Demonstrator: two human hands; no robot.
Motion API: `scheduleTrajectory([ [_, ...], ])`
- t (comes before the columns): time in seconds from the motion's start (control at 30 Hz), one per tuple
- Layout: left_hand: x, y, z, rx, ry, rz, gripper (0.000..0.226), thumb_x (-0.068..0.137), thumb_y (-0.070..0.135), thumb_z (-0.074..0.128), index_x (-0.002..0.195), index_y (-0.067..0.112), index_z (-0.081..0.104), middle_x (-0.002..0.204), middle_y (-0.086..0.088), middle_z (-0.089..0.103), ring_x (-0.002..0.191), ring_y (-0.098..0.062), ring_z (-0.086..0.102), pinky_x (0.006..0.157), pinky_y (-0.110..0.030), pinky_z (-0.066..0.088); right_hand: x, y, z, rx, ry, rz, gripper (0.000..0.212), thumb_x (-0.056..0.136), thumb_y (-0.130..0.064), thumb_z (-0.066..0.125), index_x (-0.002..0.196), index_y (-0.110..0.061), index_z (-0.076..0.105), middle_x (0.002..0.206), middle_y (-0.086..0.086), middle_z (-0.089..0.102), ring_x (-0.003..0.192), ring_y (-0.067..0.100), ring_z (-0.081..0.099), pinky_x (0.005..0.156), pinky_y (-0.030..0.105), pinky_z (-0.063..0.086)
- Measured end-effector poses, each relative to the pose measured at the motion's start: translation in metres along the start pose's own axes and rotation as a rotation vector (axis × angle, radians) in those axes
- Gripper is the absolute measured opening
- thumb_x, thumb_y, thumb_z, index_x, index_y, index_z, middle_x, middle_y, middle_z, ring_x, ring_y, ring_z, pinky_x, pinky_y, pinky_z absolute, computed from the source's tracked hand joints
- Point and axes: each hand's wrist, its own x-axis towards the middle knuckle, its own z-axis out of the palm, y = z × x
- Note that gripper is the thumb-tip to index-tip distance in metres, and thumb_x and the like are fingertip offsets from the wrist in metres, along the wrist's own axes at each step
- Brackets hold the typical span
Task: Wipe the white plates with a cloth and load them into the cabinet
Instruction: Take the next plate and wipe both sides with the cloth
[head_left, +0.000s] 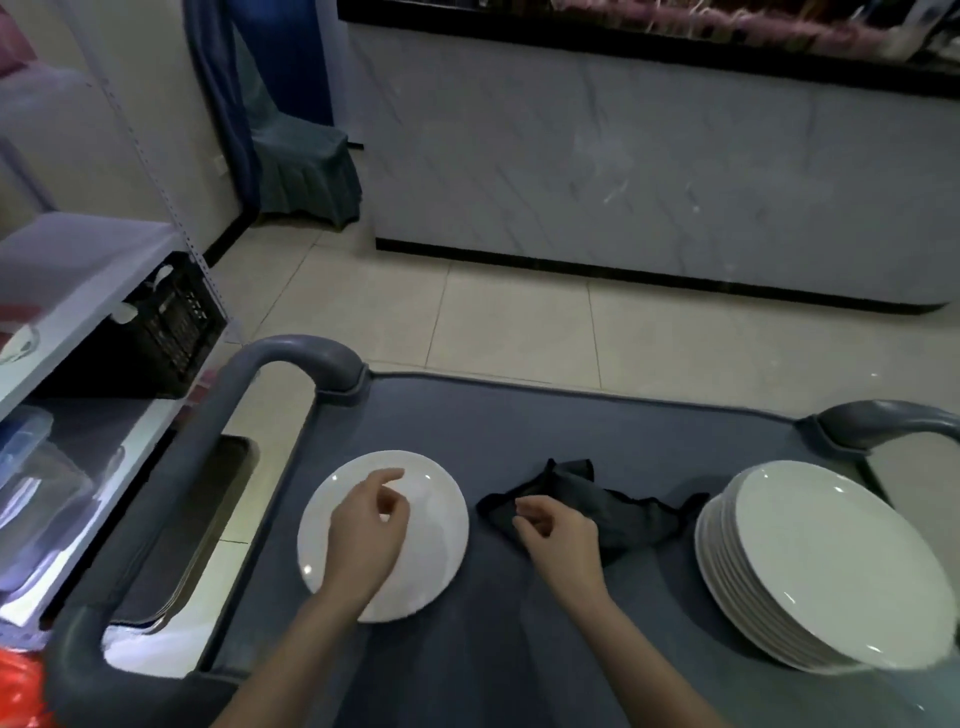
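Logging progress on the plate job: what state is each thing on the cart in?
Single round white plate: flat, face up on the grey cart.
Crumpled dark cloth: lying loose, not gripped.
Stack of white plates: piled at the cart's right.
Left hand: above single plate, loosely curled, empty.
Right hand: above cloth's edge, loosely curled, empty.

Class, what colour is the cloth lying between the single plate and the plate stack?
Dark grey to black cloth, seen in the head view.
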Motion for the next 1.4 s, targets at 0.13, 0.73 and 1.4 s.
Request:
scheduleTrajectory([
  [0.13, -0.005, 0.06, 0.052, -0.121, -0.177, 0.111, 0.019, 0.09, 0.012, 0.063, 0.1, 0.026, 0.071, 0.086, 0.015, 0.07, 0.083, 0.001, 0.064, 0.068, -0.004, 0.042, -0.002, 0.016, -0.078, -0.048, 0.157, -0.039, 0.017, 0.088, -0.017, 0.07, 0.104, -0.02, 0.075, 0.085, -0.017, 0.067, 0.077, -0.007, 0.061, 0.075, 0.008, 0.047],
  [0.73, -0.094, 0.203, 0.257, -0.048, -0.429, 0.163, 0.035, 0.083, 0.02, 0.072, 0.115, 0.027, 0.061, 0.102, 0.002, 0.056, 0.083, -0.008, 0.06, 0.075, -0.022, 0.044, -0.019, 0.181, -0.322, -0.3, 0.332, 0.299, 0.066, 0.077, -0.031, 0.079, 0.136, -0.02, 0.052, 0.109, 0.001, 0.04, 0.105, 0.023, 0.05, 0.084, 0.029, 0.043],
  [1.4, -0.089, 0.208, 0.24, -0.265, -0.318, -0.035, 0.041, 0.077, -0.001, 0.071, 0.113, 0.02, 0.069, 0.096, -0.001, 0.072, 0.084, -0.017, 0.071, 0.083, -0.037, 0.059, 0.001, 0.182, -0.32, 0.335, 0.267, 0.221, 0.033, 0.082, -0.017, 0.075, 0.113, -0.018, 0.064, 0.092, 0.003, 0.068, 0.077, 0.015, 0.061, 0.063, 0.027, 0.048],
])
